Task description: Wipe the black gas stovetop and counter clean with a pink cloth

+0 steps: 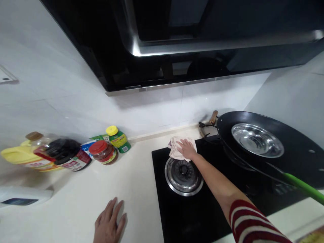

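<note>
My right hand [186, 149] presses down on a pale pink cloth [177, 152], fingers stretched over it. The cloth lies across the back left edge of the black glass cooktop [174, 216], just behind the round gas burner [184, 173] with its steel ring. Over on the white countertop [136, 189], my left hand [109, 221] rests with its fingers spread and nothing in it. Part of the burner's right side is hidden by my right forearm.
A large black wok [298, 152] with a steel dish [258, 140] in it covers the right burner; a green handle [303, 187] sticks out in front. Left stand a red-lidded jar [103, 152], a green bottle [118, 140] and sauce bottles [73, 153]. A range hood [189, 64] hangs overhead.
</note>
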The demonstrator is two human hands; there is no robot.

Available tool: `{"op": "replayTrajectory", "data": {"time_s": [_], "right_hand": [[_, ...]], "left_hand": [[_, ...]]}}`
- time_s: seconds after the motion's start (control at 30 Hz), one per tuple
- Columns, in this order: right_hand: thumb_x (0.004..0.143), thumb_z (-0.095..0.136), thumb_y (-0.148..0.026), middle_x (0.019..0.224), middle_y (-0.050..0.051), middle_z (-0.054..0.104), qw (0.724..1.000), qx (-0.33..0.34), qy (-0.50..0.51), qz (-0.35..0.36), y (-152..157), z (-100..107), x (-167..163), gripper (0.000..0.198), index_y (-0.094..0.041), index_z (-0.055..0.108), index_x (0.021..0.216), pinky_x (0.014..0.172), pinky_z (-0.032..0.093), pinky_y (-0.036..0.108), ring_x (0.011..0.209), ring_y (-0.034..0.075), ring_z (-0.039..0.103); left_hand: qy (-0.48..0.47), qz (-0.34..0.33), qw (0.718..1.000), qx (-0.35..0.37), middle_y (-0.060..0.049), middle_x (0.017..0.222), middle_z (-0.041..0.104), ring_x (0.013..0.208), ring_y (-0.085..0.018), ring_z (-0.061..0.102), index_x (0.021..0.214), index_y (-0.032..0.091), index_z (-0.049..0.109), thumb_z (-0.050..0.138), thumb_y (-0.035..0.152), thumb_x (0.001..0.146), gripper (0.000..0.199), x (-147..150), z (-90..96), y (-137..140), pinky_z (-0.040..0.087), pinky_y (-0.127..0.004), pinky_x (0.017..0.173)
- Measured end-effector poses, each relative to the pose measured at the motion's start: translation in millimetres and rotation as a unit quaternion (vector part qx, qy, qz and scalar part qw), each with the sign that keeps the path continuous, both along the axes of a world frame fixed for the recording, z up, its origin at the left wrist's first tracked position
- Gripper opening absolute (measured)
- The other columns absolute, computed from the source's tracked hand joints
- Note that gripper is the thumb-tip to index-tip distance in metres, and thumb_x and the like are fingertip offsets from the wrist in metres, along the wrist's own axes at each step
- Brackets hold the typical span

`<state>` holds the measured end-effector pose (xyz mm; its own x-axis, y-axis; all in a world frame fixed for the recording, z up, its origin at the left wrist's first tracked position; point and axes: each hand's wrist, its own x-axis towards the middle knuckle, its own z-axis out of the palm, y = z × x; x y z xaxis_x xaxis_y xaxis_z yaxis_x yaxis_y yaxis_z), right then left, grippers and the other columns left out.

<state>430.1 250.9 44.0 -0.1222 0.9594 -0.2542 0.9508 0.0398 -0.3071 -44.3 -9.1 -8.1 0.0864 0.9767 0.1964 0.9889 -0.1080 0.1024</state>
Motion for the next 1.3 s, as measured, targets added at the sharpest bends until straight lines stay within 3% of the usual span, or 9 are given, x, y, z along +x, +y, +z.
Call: {"op": "replayTrajectory", "data": {"time_s": [0.17,0.33,0.6,0.83,0.93,1.07,1.13,1.2,1.3], "right_hand": [[0.111,0.026,-0.044,0.178,0.003,0.009,0.995,0.015,-0.034,-0.092,-45.1,-4.1,46.9,0.059,-0.028,0.025,0.168,0.128,0.004,0.045,0.163,0.026,0.000],[0.111,0.020,-0.044,0.178,0.006,0.009,0.981,0.030,-0.059,-0.182,-98.3,-12.9,54.0,0.061,-0.024,0.023,0.168,0.129,0.003,0.048,0.163,0.028,0.002],[0.107,0.026,-0.036,0.174,0.017,0.019,0.957,0.064,-0.065,-0.276,-197.6,-22.8,-6.7,0.064,-0.007,0.034,0.164,0.129,0.002,0.054,0.162,0.037,0.007],[0.103,0.043,-0.044,0.172,0.022,0.021,0.966,0.074,-0.030,-0.248,-267.5,-34.5,-92.5,0.071,-0.004,0.037,0.161,0.127,0.000,0.064,0.161,0.041,0.003],[0.102,0.047,-0.048,0.173,0.021,0.016,0.980,0.074,0.018,-0.186,-276.9,-33.3,-135.0,0.073,-0.007,0.037,0.162,0.127,0.000,0.067,0.161,0.041,0.002],[0.102,0.048,-0.054,0.174,0.020,0.008,0.989,0.057,0.085,-0.106,-256.5,-13.2,-167.4,0.078,-0.009,0.033,0.164,0.127,0.004,0.067,0.161,0.040,-0.001],[0.099,0.051,-0.058,0.174,0.017,0.011,0.990,0.046,0.127,-0.049,-241.8,-1.1,-165.4,0.081,-0.013,0.035,0.164,0.128,0.009,0.064,0.162,0.038,0.000],[0.100,0.051,-0.057,0.173,0.013,0.024,0.982,0.060,0.177,-0.015,-235.5,6.0,-150.9,0.072,-0.018,0.043,0.160,0.129,0.018,0.057,0.162,0.033,0.013],[0.103,0.042,-0.048,0.158,0.010,0.053,0.956,0.164,0.230,-0.080,-253.8,0.9,-108.5,0.053,-0.023,0.060,0.147,0.124,0.034,0.047,0.149,0.025,0.043]], "left_hand": [[-0.006,0.004,1.000,0.005,-0.009,0.155,0.058,0.145,-0.026,0.050,0.139,0.028,0.063,0.037,0.052,0.099,0.054,4.3,1.8,3.0,0.043,-0.049,0.114],[-0.017,0.009,1.000,-0.007,-0.011,0.155,0.057,0.146,-0.029,0.049,0.139,0.027,0.062,0.035,0.052,0.098,0.055,7.2,2.4,5.9,0.043,-0.051,0.114],[-0.023,0.002,0.999,-0.031,-0.013,0.159,0.052,0.150,-0.030,0.043,0.141,0.027,0.059,0.037,0.052,0.098,0.055,8.9,5.9,9.1,0.039,-0.056,0.116],[-0.020,0.010,0.999,-0.033,-0.014,0.158,0.053,0.149,-0.030,0.043,0.140,0.023,0.061,0.031,0.052,0.100,0.057,18.6,14.8,9.2,0.038,-0.055,0.116],[-0.017,0.007,0.999,-0.030,-0.014,0.158,0.052,0.150,-0.030,0.042,0.141,0.023,0.059,0.031,0.051,0.100,0.057,21.5,16.6,8.1,0.037,-0.055,0.117],[-0.015,0.014,0.999,-0.026,-0.013,0.158,0.052,0.150,-0.028,0.041,0.141,0.024,0.059,0.032,0.048,0.100,0.055,23.2,18.1,6.9,0.036,-0.053,0.118],[-0.022,0.017,0.999,-0.030,-0.013,0.159,0.051,0.151,-0.028,0.040,0.143,0.023,0.058,0.031,0.048,0.100,0.056,22.0,19.4,7.0,0.035,-0.054,0.120],[-0.037,0.015,0.998,-0.041,-0.013,0.160,0.050,0.151,-0.029,0.040,0.143,0.023,0.057,0.031,0.048,0.100,0.056,20.4,21.1,7.7,0.034,-0.055,0.121],[-0.085,0.044,0.994,-0.043,-0.016,0.157,0.051,0.149,-0.032,0.043,0.143,0.024,0.056,0.032,0.048,0.099,0.055,27.9,24.4,8.1,0.039,-0.061,0.116]]}}
